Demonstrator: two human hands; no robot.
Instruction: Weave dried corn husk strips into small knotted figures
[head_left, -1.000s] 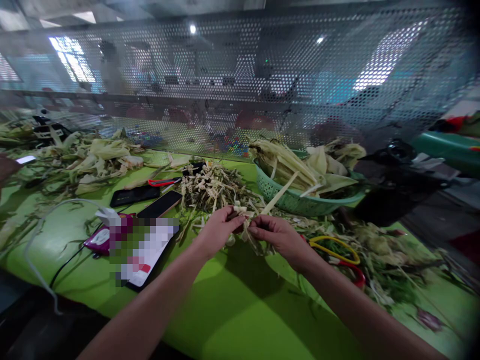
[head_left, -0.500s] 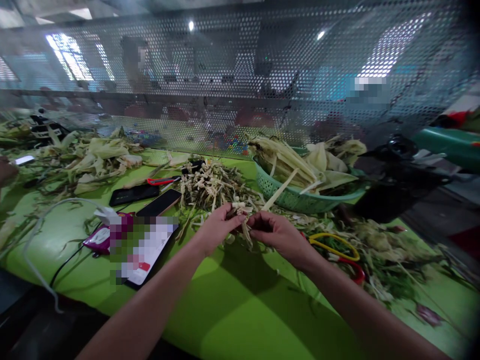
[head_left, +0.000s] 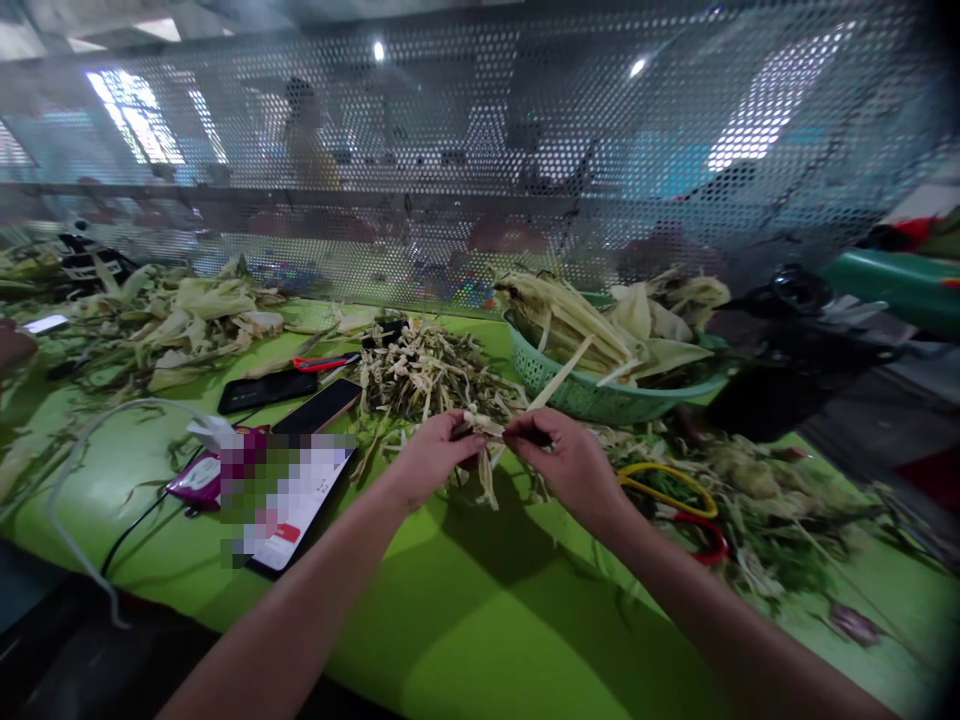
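Observation:
My left hand [head_left: 431, 458] and my right hand [head_left: 564, 462] meet above the green table [head_left: 480, 620], both pinched on a small bundle of pale corn husk strips [head_left: 486, 440]. The strips hang down between my fingers, and a knot-like lump sits at the top. Just behind my hands lies a heap of tied husk pieces [head_left: 427, 375]. A teal plastic basket [head_left: 600, 397] full of whole husks stands behind my right hand.
Phones [head_left: 266, 388] and a pixelated item lie to the left, with a white cable [head_left: 75, 440]. Red-handled scissors [head_left: 326, 362] and yellow and red rings [head_left: 675, 495] lie among husk scraps. More husks [head_left: 195, 310] lie at the far left. A perforated metal screen [head_left: 480, 150] borders the table's far side.
My hands have lifted slightly and moved a little away from me, working the husk strips between the fingers. A person behind the screen has moved rightward.

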